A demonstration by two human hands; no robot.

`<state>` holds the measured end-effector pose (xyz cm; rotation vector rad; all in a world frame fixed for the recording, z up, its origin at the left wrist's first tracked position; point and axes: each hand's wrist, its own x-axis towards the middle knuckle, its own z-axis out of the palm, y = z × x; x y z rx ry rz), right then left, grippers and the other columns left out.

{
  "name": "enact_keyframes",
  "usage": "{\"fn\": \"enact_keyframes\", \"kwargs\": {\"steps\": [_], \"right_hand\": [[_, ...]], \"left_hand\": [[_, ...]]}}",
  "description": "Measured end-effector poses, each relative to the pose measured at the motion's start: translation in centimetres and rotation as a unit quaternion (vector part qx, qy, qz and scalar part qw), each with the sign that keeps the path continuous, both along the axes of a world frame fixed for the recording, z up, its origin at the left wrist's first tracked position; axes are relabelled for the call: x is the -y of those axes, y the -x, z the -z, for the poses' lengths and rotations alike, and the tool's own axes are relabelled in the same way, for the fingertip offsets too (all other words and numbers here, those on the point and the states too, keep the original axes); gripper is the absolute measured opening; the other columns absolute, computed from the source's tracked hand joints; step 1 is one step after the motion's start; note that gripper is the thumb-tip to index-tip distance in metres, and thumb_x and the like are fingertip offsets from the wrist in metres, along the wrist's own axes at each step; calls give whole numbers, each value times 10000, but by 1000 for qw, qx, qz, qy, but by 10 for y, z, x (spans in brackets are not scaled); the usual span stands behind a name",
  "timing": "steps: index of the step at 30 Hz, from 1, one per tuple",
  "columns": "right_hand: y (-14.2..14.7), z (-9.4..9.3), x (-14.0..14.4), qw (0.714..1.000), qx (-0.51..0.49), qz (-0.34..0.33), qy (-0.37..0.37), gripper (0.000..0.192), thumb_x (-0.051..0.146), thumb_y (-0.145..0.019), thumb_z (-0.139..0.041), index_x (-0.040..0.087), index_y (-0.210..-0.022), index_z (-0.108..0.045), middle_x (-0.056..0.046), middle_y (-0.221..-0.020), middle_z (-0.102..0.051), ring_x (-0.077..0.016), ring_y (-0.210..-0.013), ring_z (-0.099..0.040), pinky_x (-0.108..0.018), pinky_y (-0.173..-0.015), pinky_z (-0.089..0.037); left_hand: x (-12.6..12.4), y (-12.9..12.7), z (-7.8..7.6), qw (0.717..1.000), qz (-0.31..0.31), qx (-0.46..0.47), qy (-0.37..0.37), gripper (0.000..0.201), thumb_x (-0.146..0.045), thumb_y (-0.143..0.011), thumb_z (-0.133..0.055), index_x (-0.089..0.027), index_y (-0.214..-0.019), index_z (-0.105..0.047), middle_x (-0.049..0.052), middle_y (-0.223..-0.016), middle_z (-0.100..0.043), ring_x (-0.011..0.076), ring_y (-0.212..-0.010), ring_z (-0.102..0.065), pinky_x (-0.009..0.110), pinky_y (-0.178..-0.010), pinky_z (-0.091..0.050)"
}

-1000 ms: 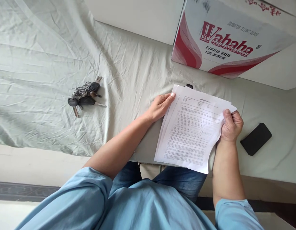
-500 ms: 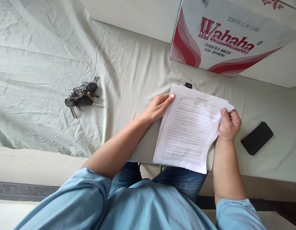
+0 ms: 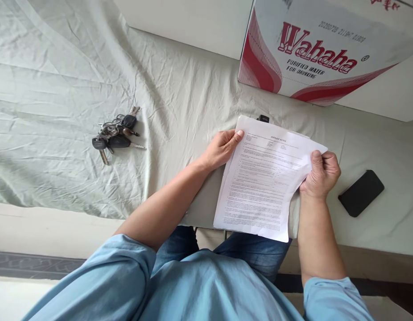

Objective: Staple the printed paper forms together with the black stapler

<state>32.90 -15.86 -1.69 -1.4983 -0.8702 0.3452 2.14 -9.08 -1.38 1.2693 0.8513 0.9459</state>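
Observation:
A few printed paper sheets [image 3: 260, 183], the top one headed "OVERLEAF NOTES", are held tilted over the front edge of the table. My left hand [image 3: 223, 147] pinches their upper left edge, thumb on top. At the upper right edge my right hand [image 3: 320, 173] grips the paper between thumb and curled fingers, and the sheets bend there. The paper's lower end overhangs the table edge above my lap. Just past the top edge of the sheets a small black object [image 3: 263, 118] sticks out, mostly hidden by them.
A bunch of keys [image 3: 117, 133] lies on the cloth-covered table [image 3: 59, 98] at left. To the right of my right hand rests a black rectangular object [image 3: 361, 193], perhaps a phone. A Wahaha water carton [image 3: 307, 80] and white boxes [image 3: 186, 22] stand along the back.
My right hand has shifted slightly right with the paper's upper right corner, and the sheets' top edges lie differently against each other. My left hand has hardly moved.

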Motion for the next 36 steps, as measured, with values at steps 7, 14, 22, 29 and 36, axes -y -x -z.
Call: {"fn": "enact_keyframes", "kwargs": {"steps": [7,14,22,29,36], "right_hand": [[-3,-1,-2,1000,-21,3,-21,620,758,-752,-1013,281,-770,-617,41,-758,-508,-172,-741,-503,-368,-770,-534],[-4,1,-4,999,-38,-6,-32,627,765,-728,-1028,262,-754,-654,50,-746,-532,-151,-727,-465,-341,-730,-479],[-4,1,-4,997,-56,-11,-44,615,734,-716,-1065,255,-747,-680,56,-731,-568,-145,-724,-483,-321,-713,-461],[-5,5,-5,997,-54,-26,-46,597,723,-749,-1061,254,-767,-691,52,-752,-583,-144,-728,-514,-314,-719,-497],[-14,9,-8,997,-53,-10,-62,617,737,-731,-1070,290,-712,-645,56,-711,-551,-152,-675,-489,-329,-649,-525]], "left_hand": [[2,-2,-4,999,-4,34,8,705,-899,-1062,-682,-209,-946,-775,56,-778,-765,214,-790,-783,323,-668,-582],[-2,-7,1,996,-73,45,-4,777,-916,-959,-806,-210,-709,-601,-16,-637,-530,103,-574,-492,292,-535,-329],[-2,-8,-4,997,-76,30,-9,880,-954,-878,-848,-208,-621,-459,-30,-640,-330,78,-573,-283,299,-523,-180],[-2,-9,-6,996,-81,35,-10,923,-960,-886,-837,-216,-610,-366,-37,-632,-273,77,-568,-232,310,-530,-134],[-6,-9,1,989,-127,70,-13,826,-897,-835,-941,-218,-667,-501,-37,-664,-384,95,-620,-333,308,-556,-224]]}}
